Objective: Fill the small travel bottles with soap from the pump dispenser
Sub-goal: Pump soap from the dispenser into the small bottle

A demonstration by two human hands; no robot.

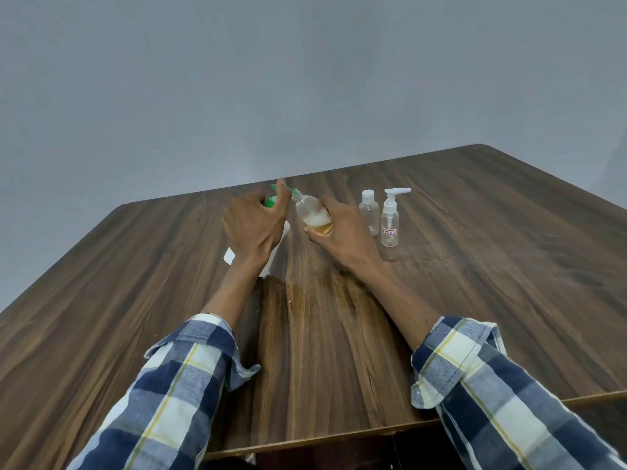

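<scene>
My left hand (252, 227) grips the white pump dispenser (276, 252), with the thumb on its green pump head (279, 195). Most of the dispenser's body is hidden behind that hand. My right hand (341, 230) holds a small clear travel bottle (310, 212), tilted with its open neck against the green nozzle. Amber soap with white foam sits in the bottle's lower part. Two more small clear bottles stand upright to the right: one with a white flip cap (369, 212) and one with a white pump top (390, 220) and a red-edged label.
The work sits on a dark wooden table (475, 266) against a plain grey wall. The table's front edge runs close to my plaid sleeves, and its far edge lies just behind the dispenser.
</scene>
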